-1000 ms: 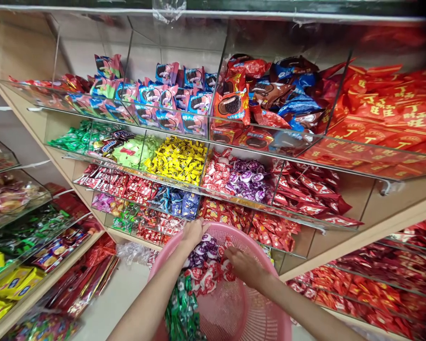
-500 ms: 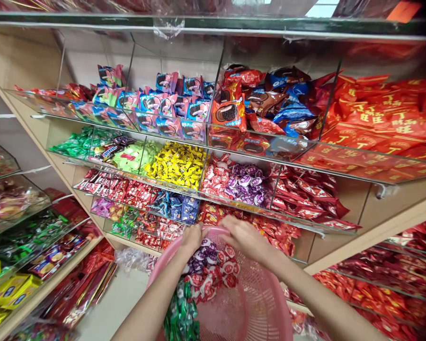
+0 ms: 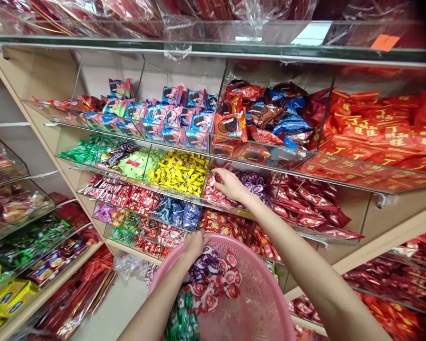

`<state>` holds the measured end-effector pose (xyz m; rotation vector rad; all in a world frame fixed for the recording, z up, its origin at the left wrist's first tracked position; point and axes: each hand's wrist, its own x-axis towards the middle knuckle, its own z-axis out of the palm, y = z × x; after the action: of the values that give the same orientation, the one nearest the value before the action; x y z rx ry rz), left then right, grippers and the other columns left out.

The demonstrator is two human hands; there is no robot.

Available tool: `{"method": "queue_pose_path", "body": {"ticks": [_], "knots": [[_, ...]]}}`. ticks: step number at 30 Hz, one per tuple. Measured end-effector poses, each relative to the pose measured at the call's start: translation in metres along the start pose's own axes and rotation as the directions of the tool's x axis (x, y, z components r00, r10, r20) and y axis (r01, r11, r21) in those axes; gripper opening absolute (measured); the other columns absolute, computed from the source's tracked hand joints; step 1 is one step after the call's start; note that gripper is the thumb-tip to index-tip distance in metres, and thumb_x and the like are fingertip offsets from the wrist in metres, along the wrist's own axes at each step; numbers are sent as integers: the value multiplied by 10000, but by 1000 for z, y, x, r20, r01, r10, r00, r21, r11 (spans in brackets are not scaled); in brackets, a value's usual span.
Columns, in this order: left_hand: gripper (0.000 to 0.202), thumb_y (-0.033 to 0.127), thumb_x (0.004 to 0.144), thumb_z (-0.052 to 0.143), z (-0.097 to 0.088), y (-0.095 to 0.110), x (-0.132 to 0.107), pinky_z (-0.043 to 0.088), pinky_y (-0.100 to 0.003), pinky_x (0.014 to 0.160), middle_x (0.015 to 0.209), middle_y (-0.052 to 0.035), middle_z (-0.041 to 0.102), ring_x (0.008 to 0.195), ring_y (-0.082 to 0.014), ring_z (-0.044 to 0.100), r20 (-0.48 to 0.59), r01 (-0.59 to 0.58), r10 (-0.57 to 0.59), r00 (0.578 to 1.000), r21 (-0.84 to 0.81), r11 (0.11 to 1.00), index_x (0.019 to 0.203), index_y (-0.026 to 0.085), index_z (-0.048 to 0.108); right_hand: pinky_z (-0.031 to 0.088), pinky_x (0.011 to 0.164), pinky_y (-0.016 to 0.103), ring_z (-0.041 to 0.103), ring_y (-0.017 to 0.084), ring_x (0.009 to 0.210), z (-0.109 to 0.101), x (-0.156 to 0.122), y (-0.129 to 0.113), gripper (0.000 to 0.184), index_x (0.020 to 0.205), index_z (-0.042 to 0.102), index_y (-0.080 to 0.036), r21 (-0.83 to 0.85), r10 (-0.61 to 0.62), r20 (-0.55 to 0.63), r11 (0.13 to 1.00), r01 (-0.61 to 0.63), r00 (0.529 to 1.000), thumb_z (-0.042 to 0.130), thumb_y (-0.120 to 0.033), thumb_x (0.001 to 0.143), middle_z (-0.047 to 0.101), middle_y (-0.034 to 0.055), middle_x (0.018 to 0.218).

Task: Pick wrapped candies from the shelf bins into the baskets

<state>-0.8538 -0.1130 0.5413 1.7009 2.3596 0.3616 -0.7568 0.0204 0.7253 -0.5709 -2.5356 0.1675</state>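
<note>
My left hand (image 3: pixel 194 245) has its fingers wrapped over the far rim of a pink plastic basket (image 3: pixel 270 270). Inside the basket lie purple-wrapped candies (image 3: pixel 208 259), red-and-white wrapped candies (image 3: pixel 213 289) and green-wrapped candies (image 3: pixel 181 317). My right hand (image 3: pixel 230 184) reaches over the basket into a shelf compartment, its thumb and fingers apart above red-and-white candies (image 3: pixel 216 193). Nothing shows in its grasp, though the fingertips are partly lost against the wrappers. Purple candies (image 3: pixel 257 184) sit just to its right, partly behind the hand.
Clear dividers separate yellow-wrapped candies (image 3: pixel 181 171) on the left from red packets (image 3: pixel 303 208) on the right. Above runs a glass shelf (image 3: pixel 262 156) holding cookie packs (image 3: pixel 230 125) and red-orange bags (image 3: pixel 376 128). A side shelf (image 3: pixel 57 279) stands at left.
My right hand has left the basket rim and moved up to the red-and-white candies. My left hand stays on the rim. The view has tilted up slightly.
</note>
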Motion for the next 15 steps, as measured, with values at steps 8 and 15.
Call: {"method": "queue_pose_path", "body": {"ticks": [8, 15], "knots": [[477, 559, 833, 273, -5, 1, -1, 418, -311, 746, 909, -94, 674, 874, -238, 619, 32, 2, -2, 1000, -10, 1000, 980, 204, 555, 395, 747, 285, 515, 176, 841, 15, 16, 8, 268, 988, 512, -167, -57, 62, 40, 997, -60, 997, 543, -190, 723, 563, 66, 930], [491, 573, 828, 264, -1, 0, -1, 424, -321, 735, 890, -89, 677, 858, -241, 621, 7, 10, -10, 1000, -15, 1000, 961, 205, 561, 382, 683, 261, 520, 167, 800, 16, 10, 4, 353, 1050, 439, -201, -59, 32, 94, 998, -26, 995, 507, -140, 708, 570, 42, 953]]}}
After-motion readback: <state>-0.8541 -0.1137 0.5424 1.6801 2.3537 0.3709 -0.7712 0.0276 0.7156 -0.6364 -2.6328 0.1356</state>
